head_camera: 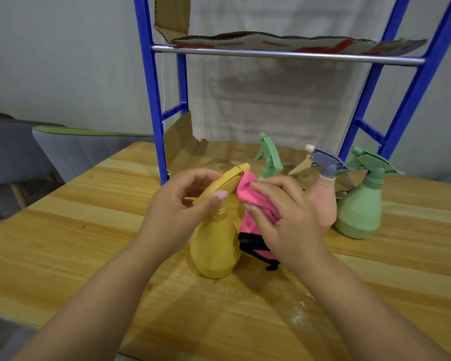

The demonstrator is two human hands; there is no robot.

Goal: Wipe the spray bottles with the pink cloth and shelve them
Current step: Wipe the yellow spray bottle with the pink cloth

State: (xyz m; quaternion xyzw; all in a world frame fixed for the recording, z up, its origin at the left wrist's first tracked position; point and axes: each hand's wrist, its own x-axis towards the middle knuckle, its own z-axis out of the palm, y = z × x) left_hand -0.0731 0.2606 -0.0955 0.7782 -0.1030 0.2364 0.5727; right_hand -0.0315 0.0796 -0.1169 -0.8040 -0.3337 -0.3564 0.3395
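A yellow spray bottle (215, 248) stands on the wooden table (76, 230) in front of me. My left hand (179, 204) grips its yellow spray head. My right hand (281, 217) holds the pink cloth (255, 201), which has a black trim, pressed against the right side of that spray head. Behind my right hand stands a pink bottle (322, 204) with a grey and cream trigger. A green bottle (361, 204) stands to its right. Another green bottle (268, 162) is farther back, its body hidden by my hands.
A blue metal shelf rack (156, 100) stands on the table behind the bottles. Cardboard (297, 43) lines its upper shelf, above a chrome bar, and another cardboard sheet lies at its base. Grey chairs (24, 152) stand at the left beyond the table edge.
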